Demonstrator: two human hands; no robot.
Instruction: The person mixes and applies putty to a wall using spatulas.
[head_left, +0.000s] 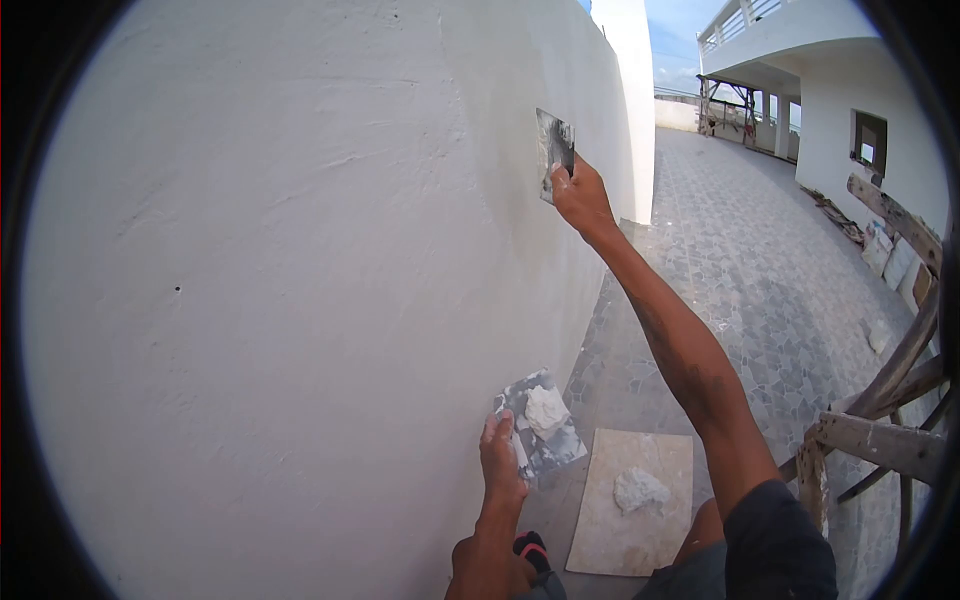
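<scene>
My right hand (580, 192) is closed round the dark handle of a plastering trowel (550, 140), whose metal blade is up against the wall (330, 220). Around the blade the wall has a darker, damp-looking patch. Low in front of me, my left hand (503, 455) grips a flat, smeared metal plate (562, 455) by its left edge. A lump of white putty (547, 411) sits on that plate. Below and to the right, a pale board (600, 520) lies on the ground with another heap of white putty (640, 490) on it.
A rough wooden frame (880, 440) stands close on my right. Grey patterned paving (740, 270) runs back between the wall and a white building (840, 130). Debris (880, 248) lies along the building's base. My foot in a sandal (531, 550) shows below.
</scene>
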